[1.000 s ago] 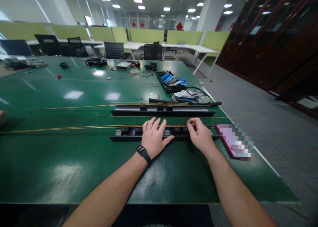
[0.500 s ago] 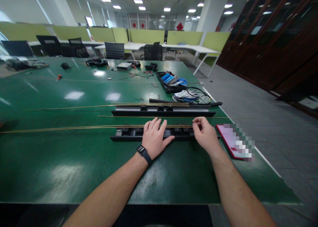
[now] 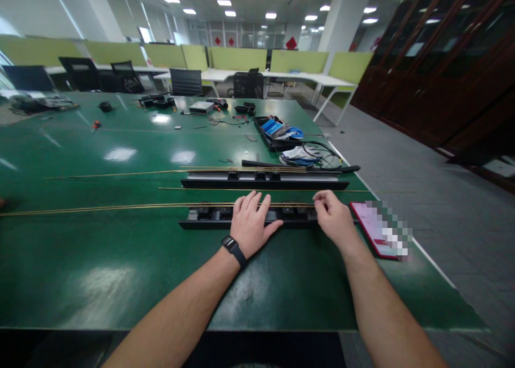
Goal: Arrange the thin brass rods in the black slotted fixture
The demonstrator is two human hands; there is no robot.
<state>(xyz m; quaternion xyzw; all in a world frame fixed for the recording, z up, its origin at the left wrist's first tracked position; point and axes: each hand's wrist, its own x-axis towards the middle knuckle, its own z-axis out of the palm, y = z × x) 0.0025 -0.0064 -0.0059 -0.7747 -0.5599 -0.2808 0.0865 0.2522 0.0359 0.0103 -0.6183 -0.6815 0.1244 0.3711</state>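
Observation:
My left hand (image 3: 250,223) lies palm down with fingers spread across the middle of a black rail (image 3: 209,225) that has dark blocks inside it. Beneath its fingers run long thin brass rods (image 3: 132,207), which stretch far to the left along the rail. At the rail's right end my right hand (image 3: 333,215) is closed in a pinch at the end of the rods; the fingertips cover what exactly they grip. Just beyond lies a single brass rod (image 3: 201,189), and behind it a second black rail (image 3: 265,184) with more brass rods (image 3: 241,169) over it.
A red-edged tablet or board (image 3: 372,231), partly pixelated, lies right of my right hand. Farther back are a black tray (image 3: 265,137) with blue items, gloves (image 3: 301,154) and cables. A bit of another hand (image 3: 2,202) shows at the left edge.
My right hand has shifted very slightly to the right, still pinched. My left hand stays where it was. The dark shape at the far left edge has drawn back a little.

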